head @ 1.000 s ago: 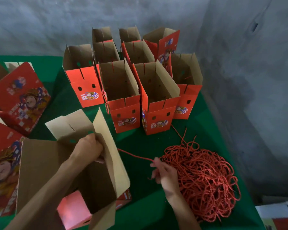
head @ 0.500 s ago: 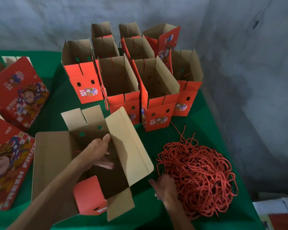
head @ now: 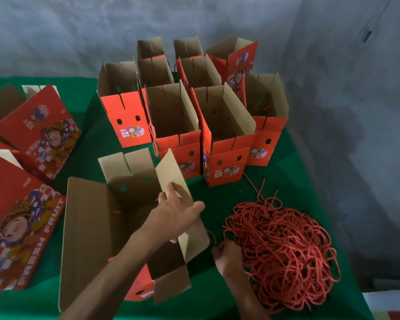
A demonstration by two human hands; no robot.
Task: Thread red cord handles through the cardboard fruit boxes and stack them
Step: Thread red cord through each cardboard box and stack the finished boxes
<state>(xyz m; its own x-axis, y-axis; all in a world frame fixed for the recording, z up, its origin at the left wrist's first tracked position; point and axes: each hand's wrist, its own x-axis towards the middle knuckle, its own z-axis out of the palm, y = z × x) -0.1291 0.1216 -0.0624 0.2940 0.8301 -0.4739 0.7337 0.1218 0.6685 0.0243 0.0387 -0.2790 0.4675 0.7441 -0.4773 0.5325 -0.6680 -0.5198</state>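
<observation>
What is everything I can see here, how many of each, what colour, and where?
Open box being worked on: one, brown inside and red outside, near centre, flaps up.
Standing open boxes: about eight, red with brown insides, clustered at the table's far side.
Flat printed boxes: at least three, red with a cartoon figure, at the left.
Red cord pile: one tangled heap, at the right.
Table cover: one, green, under everything.
Wall: grey, behind and to the right.
Left hand: grips the worked box's right flap.
Right hand: at the cord pile's near-left edge, fingers in the cords.
</observation>
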